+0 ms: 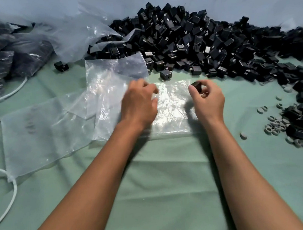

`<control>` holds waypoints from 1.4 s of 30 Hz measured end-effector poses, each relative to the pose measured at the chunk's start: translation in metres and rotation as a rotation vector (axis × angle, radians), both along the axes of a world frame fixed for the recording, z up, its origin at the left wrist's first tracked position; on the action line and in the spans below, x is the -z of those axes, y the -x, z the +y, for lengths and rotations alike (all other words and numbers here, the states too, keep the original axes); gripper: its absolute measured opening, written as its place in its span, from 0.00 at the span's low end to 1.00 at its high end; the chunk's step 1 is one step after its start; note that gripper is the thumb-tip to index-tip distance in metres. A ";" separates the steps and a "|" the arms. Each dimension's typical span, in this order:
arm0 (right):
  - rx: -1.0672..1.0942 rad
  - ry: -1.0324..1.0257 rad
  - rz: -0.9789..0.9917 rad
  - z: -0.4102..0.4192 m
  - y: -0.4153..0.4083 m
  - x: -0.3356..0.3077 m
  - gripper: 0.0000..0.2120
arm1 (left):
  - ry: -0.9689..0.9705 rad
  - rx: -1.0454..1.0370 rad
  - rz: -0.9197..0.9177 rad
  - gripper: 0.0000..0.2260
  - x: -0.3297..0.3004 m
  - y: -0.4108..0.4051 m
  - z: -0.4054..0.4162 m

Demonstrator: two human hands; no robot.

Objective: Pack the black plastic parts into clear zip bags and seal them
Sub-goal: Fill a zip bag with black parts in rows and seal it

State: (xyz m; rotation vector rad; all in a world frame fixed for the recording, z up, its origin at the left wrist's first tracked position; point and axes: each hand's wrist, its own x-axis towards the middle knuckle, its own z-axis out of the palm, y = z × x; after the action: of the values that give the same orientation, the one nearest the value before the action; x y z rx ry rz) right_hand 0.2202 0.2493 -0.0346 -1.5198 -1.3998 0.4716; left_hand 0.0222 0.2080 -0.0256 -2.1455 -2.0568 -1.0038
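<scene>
A big heap of black plastic parts [198,38] covers the far side of the green table [169,179]. My right hand [208,101] pinches one black plastic part [197,86] between thumb and fingers, just above a flat clear bag [173,109]. My left hand [139,103] hovers over or rests on the left part of that bag, fingers loosely bent and blurred; whether it pinches the film is unclear. More clear bags [106,86] lie overlapping to the left. A single black part [165,74] sits just beyond the bag.
Packed bags of dark parts [12,56] lie at the far left under crumpled clear film [77,31]. A large frosted bag [36,136] with a white cord [12,194] lies near left. Grey rings [276,124] and more black parts are scattered at the right.
</scene>
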 end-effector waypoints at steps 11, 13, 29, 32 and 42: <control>-0.091 -0.076 0.584 -0.004 -0.012 0.002 0.09 | 0.146 0.478 0.129 0.30 0.020 -0.058 0.008; -0.085 -0.060 0.637 -0.003 -0.015 0.002 0.09 | 0.154 0.500 0.148 0.32 0.021 -0.058 0.010; -0.264 0.068 0.706 0.004 -0.019 0.003 0.04 | 0.123 0.467 -0.311 0.17 0.017 -0.048 0.011; -0.282 0.069 0.717 0.003 -0.019 0.004 0.05 | 0.139 0.417 -0.333 0.09 0.017 -0.050 0.013; -0.256 0.034 0.748 0.003 -0.020 0.003 0.14 | 0.388 0.000 -0.047 0.25 -0.004 -0.084 0.035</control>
State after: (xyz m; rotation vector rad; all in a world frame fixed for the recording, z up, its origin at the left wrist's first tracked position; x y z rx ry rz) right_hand 0.2400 0.2518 -0.0374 -1.0153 -0.9821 1.0947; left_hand 0.1061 0.2429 -0.0212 -2.3038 -2.4455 -0.7056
